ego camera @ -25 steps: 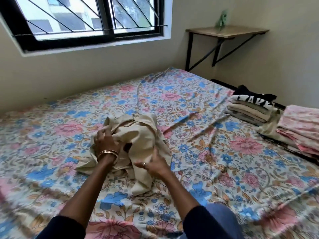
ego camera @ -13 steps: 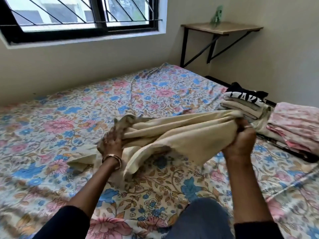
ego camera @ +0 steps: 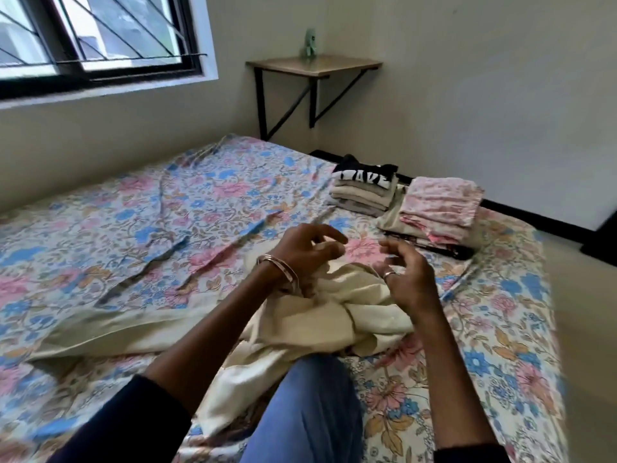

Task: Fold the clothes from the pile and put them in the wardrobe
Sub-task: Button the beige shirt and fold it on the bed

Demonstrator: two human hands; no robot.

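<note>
A cream garment (ego camera: 337, 315) lies rumpled on the floral bedsheet (ego camera: 167, 228) right in front of me, one part stretched flat to the left. My left hand (ego camera: 305, 250), a bangle on its wrist, hovers just above the garment's far edge with fingers loosely curled. Beside it, my right hand (ego camera: 409, 279), wearing a ring, is also over the cloth with relaxed, bent fingers. Neither hand plainly grips the cloth. A folded stack topped by a black lettered shirt (ego camera: 365, 192) and a pink floral folded stack (ego camera: 440, 205) sit at the bed's far right.
My knee in blue trousers (ego camera: 310, 412) rests on the bed's near edge. A wall shelf (ego camera: 314, 65) with a small green object (ego camera: 310, 41) hangs in the corner. A window (ego camera: 100, 38) is at upper left, bare floor (ego camera: 587, 312) to the right.
The garment, held stretched between both hands half a second ago, now lies on the bed. Both hands have let go and come together above it. The view has turned right.
</note>
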